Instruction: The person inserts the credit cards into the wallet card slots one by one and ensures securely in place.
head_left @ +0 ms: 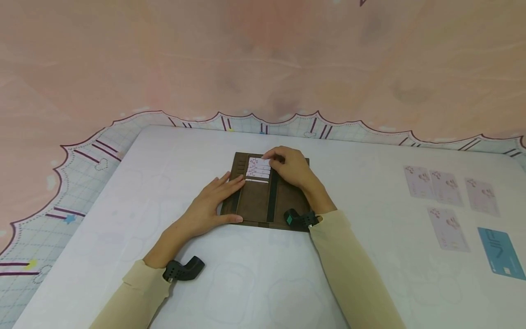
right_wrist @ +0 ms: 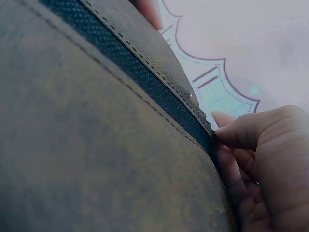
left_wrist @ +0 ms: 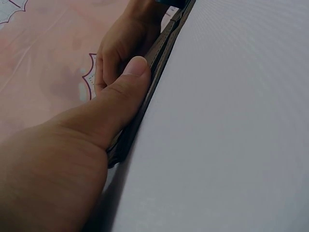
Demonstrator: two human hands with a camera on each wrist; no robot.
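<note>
A brown leather wallet [head_left: 254, 201] lies spread flat on the white table, with dark strips running down it. Several white cards with pink flowers [head_left: 258, 172] sit overlapping in its slots. My left hand [head_left: 209, 203] rests along the wallet's left side, fingers stretched out; its thumb [left_wrist: 128, 84] presses the near edge in the left wrist view. At the top of the stack, my right hand [head_left: 291, 167] pinches the uppermost card by its right corner with curled fingers. From the right wrist, the wallet [right_wrist: 106, 169] hides most of the cards behind its strip and edge.
To the right on the table [head_left: 353, 192] lie several loose flowered cards, one of them a pink card [head_left: 448, 228] set nearer. Beside it is a blue VIP card [head_left: 501, 252]. A patterned cloth [head_left: 263, 68] borders the table's far side.
</note>
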